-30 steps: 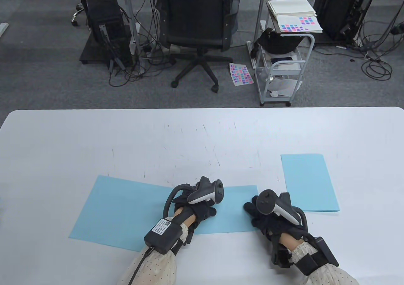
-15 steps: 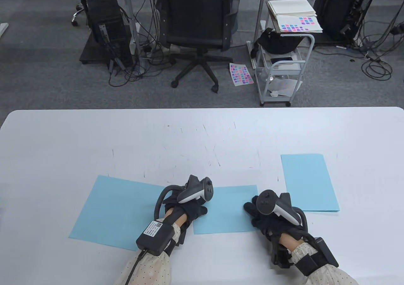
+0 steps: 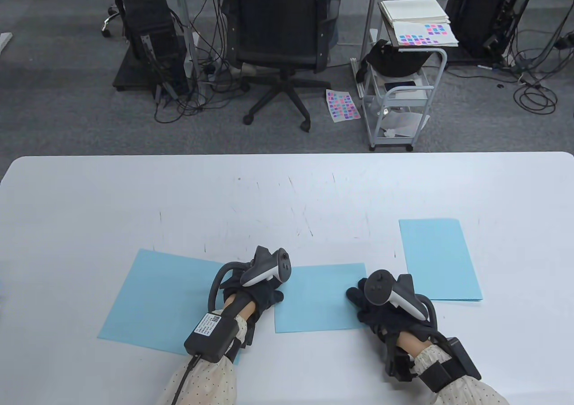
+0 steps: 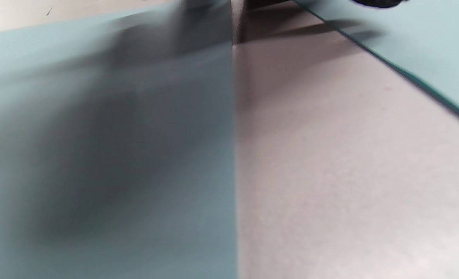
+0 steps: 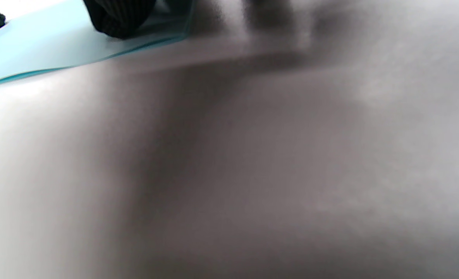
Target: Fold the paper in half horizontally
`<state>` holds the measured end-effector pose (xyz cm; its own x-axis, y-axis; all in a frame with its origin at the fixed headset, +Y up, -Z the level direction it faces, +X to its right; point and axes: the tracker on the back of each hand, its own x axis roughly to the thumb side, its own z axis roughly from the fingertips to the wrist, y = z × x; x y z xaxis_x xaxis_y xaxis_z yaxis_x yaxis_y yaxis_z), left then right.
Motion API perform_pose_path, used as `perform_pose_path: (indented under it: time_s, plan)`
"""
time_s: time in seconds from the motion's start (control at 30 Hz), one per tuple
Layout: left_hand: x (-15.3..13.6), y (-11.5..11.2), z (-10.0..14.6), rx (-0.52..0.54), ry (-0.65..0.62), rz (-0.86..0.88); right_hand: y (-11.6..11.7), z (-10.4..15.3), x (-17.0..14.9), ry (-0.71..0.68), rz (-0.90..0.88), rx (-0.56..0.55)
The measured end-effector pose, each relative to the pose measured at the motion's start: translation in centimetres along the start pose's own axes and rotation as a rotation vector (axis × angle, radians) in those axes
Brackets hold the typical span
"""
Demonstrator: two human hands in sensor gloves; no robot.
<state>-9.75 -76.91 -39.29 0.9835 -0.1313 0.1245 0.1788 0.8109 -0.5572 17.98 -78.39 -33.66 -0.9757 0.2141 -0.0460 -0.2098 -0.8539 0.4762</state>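
White table (image 3: 287,189) bearing three blue sheets: a large flat sheet (image 3: 161,302) at left, the folded paper (image 3: 320,297) at centre near the front edge, another folded sheet (image 3: 439,259) at right. Over the last second the left hand (image 3: 258,290) has slid leftward across the folded paper to its left edge, apparently finishing the crease. The right hand (image 3: 381,308) presses the right edge; neither hand's closure can be told.

An office or lab: grey carpet, a black swivel chair (image 3: 280,41) at 12 o'clock, computer towers (image 3: 150,41), tangled cables (image 3: 533,86) and a white wheeled cart (image 3: 399,95) beyond the white surface (image 3: 287,189).
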Motion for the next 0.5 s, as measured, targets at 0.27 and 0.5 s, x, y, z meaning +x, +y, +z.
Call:
perform_pose_path:
  time_s: [0.27,0.5]
  plan:
    - [0.29,-0.03,0.16,0.010,0.009,-0.027,0.02,0.00,-0.01,0.002,-0.003,0.001]
    - [0.37,-0.07,0.26,0.009,0.014,-0.028,-0.03,-0.05,-0.02,-0.001,-0.002,0.005]
